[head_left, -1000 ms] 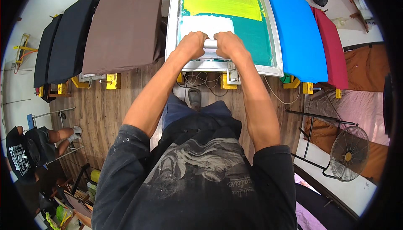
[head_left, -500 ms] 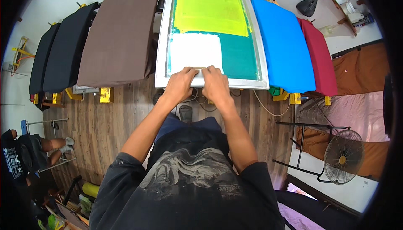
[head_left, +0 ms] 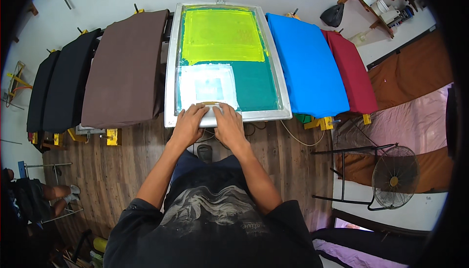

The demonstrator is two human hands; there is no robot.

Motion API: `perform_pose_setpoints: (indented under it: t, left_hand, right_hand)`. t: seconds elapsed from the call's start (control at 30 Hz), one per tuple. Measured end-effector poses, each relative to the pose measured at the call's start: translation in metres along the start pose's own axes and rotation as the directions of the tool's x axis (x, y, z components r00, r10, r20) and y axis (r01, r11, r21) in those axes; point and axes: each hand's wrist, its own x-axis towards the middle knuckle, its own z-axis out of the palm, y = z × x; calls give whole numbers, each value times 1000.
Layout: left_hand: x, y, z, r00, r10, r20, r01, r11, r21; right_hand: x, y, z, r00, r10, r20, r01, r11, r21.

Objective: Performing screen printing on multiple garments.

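Observation:
In front of me lies a screen-printing frame (head_left: 283, 97) with a silver metal rim and green mesh. Yellow-green ink (head_left: 222, 36) covers its far half. White ink (head_left: 185, 80) forms a square patch at the near left, with a paler see-through square in its middle. At the near end of that patch, my left hand (head_left: 189, 125) and my right hand (head_left: 229, 127) are closed side by side on a squeegee (head_left: 209, 116), grey with a brownish edge. The hands partly cover it, and its blade is hidden.
Left of the frame are boards covered with brown (head_left: 124, 67) and black cloth (head_left: 71, 80); blue (head_left: 308, 63) and dark red cloth (head_left: 351, 72) cover those at right. A floor fan (head_left: 394, 180) stands at right. Another person's legs (head_left: 58, 197) show at far left. A hose (head_left: 305, 141) hangs below.
The white patch was solid and now has a see-through square in it. Both hands still hold the squeegee at the near end. The whole view has shifted, with the frame lower and farther left.

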Motion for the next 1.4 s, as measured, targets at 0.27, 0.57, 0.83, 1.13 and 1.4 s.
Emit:
perform_pose_setpoints:
  t: [0.27,0.57,0.83,1.13,1.4]
  left_hand:
    - [-10,7,0,993,-93,75,91,995,30]
    - [-6,-15,-44,904,-310,-295,243,940,-240]
    - [-11,-79,-13,791,-601,-110,532,767,-359]
    - [1,-105,7,668,-744,24,669,586,-457]
    - [0,-83,8,621,-765,-172,560,586,-586]
  right_hand:
    - [-5,2,-12,998,-10,60,5,997,71]
    - [-28,122,-73,921,383,-67,-339,876,342]
    - [-11,206,-40,714,674,-188,-651,738,177]
    - [15,251,-21,612,790,-33,-770,605,202]
    - [13,260,-12,458,868,-192,-730,491,476]
